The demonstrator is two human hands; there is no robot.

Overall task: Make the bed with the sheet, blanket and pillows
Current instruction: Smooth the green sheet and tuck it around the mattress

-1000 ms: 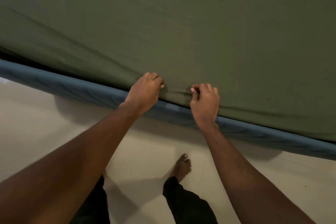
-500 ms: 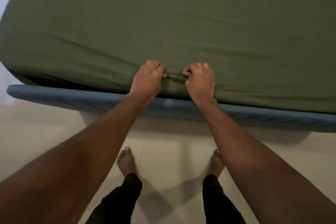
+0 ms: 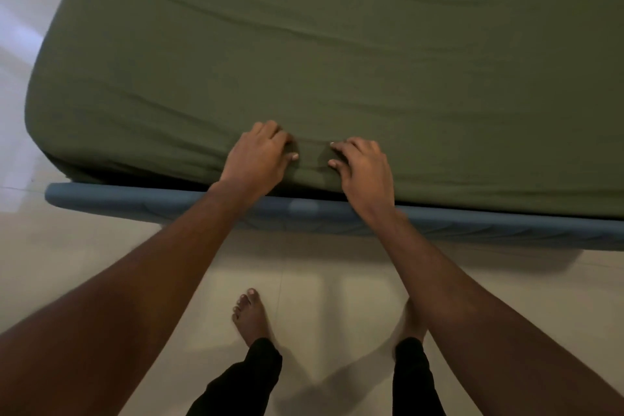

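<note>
Lying under left hand point(image 3: 258, 157): sheet point(image 3: 337, 61)

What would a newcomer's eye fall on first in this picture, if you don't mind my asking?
The olive-green sheet fills the upper picture, stretched flat with faint wrinkles. At its near edge the left hand and right hand sit close together, a small fold bunched between them, above the blue bed frame.
</note>
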